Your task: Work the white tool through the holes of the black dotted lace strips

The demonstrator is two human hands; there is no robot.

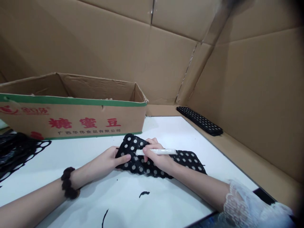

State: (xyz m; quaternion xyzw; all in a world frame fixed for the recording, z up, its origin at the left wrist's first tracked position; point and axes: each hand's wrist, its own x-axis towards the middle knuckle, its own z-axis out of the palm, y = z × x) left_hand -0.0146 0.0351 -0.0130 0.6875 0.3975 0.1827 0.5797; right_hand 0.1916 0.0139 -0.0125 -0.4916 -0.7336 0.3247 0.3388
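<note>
In the head view, open to move across the white bench (163, 126) before the black mat (144, 165), around black scraps (144, 193), and rightward to the bench's edge. Beyond that edge, with a dotted stack (201, 122) near the cardboard wall (249, 95). Closed in behind and leftward by the box (95, 118). With left hand (116, 156), gripping the mat's left end, thumb on top, fingers mostly hidden. With right hand (158, 156), pinching a white tool (165, 151) over the mat.
</note>
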